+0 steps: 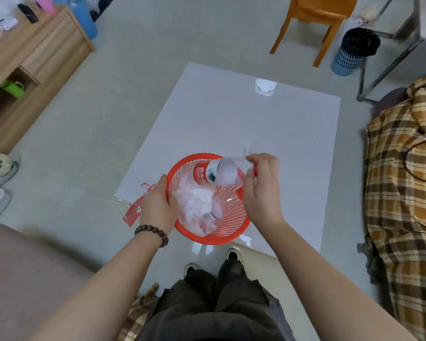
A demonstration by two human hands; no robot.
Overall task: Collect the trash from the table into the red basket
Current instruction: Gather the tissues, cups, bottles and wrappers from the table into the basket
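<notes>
While your left hand [158, 205] grips the red basket [231, 217] rim, your right hand [262, 185] pinches a plastic bottle [221, 172], hiding its neck.

Red mesh basket [228, 231], white table [244, 124], brown-orange plaid cloth [403, 168], orange chair [315, 18]

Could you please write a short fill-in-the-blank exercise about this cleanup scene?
1. The left hand grips the rim of the ____ basket.
2. The right hand holds a plastic ____ over the basket.
3. A clear wrapper lies at the table's ____ end.

Missing words: red; bottle; far
</notes>
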